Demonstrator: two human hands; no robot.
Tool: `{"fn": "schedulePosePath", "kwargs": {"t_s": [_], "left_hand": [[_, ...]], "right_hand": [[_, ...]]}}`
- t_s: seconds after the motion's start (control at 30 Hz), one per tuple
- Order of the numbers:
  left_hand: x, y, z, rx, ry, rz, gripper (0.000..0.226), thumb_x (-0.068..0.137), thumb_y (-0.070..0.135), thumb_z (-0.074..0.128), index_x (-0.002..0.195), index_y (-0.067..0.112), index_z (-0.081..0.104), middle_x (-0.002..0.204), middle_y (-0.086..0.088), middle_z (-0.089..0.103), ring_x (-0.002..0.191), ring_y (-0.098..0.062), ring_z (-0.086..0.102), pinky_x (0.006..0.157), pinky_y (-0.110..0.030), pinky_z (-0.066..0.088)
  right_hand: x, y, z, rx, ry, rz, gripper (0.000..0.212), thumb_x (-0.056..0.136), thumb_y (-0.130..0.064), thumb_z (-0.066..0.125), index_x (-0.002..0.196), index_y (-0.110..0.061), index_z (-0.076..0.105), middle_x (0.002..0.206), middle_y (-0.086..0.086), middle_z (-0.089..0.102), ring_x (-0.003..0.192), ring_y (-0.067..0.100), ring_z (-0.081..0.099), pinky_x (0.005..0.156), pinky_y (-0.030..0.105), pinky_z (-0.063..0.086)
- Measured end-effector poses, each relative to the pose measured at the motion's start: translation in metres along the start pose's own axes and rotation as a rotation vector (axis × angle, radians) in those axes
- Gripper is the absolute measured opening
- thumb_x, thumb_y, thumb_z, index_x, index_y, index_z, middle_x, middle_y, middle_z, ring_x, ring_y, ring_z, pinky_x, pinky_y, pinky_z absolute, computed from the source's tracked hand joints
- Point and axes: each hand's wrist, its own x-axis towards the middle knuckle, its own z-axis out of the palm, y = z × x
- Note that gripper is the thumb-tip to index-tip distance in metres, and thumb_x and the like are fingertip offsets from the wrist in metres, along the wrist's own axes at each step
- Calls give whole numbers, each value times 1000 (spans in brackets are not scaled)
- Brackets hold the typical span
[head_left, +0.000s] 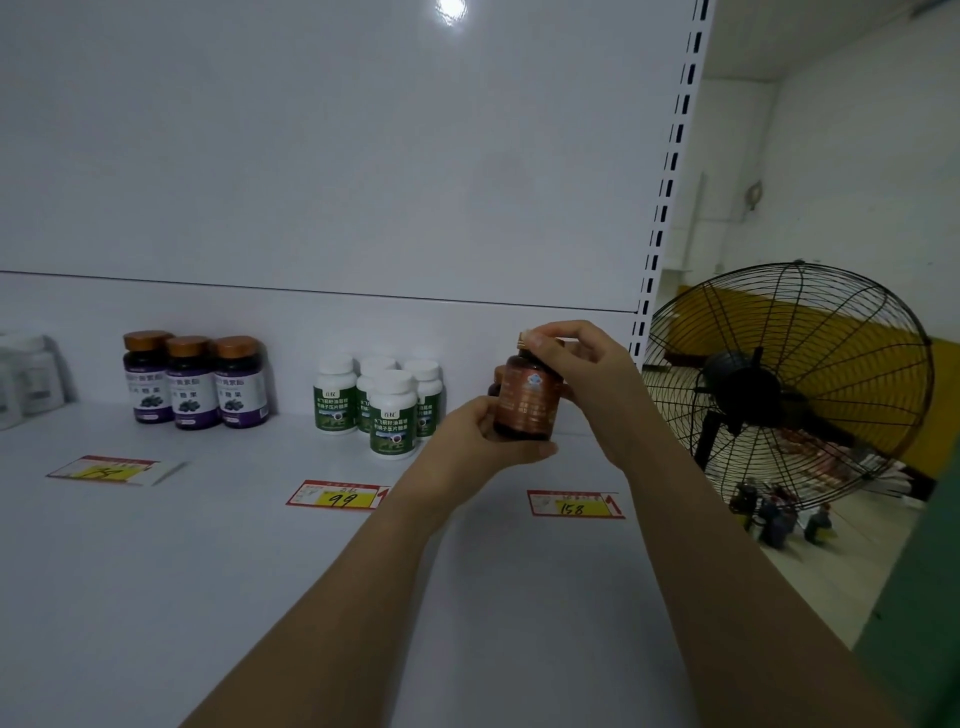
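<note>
An amber-brown bottle (527, 397) with an orange label is held upright above the white shelf (208, 545), near its right end. My left hand (475, 436) grips the bottle's lower body from the left and underneath. My right hand (582, 374) comes over the top, its fingers pinching the gold cap. Part of a second brown bottle (494, 382) shows just behind the held one, mostly hidden.
Three purple-label bottles (195, 384) and several green-label white bottles (382, 405) stand at the shelf's back. Price tags read 99 (337, 496) and 158 (574, 504); a third tag (111, 470) lies left. A black floor fan (784, 384) stands right of the slotted upright (670, 171).
</note>
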Motion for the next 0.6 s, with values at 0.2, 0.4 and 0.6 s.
{"fn": "schedulePosePath", "kwargs": {"t_s": [0.2, 0.4, 0.6], "left_hand": [[1, 0, 0, -6, -20, -10, 55, 70, 23, 81, 120, 16, 59, 105, 3, 70, 96, -10, 66, 87, -20, 49], [-2, 1, -2, -48, -69, -20, 33, 75, 20, 77, 104, 27, 64, 100, 6, 72, 95, -6, 66, 88, -20, 47], [-1, 3, 0, -15, 15, 13, 45, 71, 16, 80, 111, 17, 60, 93, 8, 70, 78, 5, 66, 68, -7, 49]], "right_hand": [[0, 1, 1, -1, 1, 6, 31, 81, -29, 72, 105, -11, 65, 98, 8, 70, 97, 21, 66, 84, 36, 57], [1, 0, -2, 53, -10, 25, 24, 91, -26, 60, 113, -15, 63, 103, 4, 67, 99, 18, 63, 88, 35, 53], [2, 3, 1, 150, -115, 98, 27, 94, -30, 55, 116, -15, 62, 118, 12, 63, 114, 31, 59, 98, 46, 49]]}}
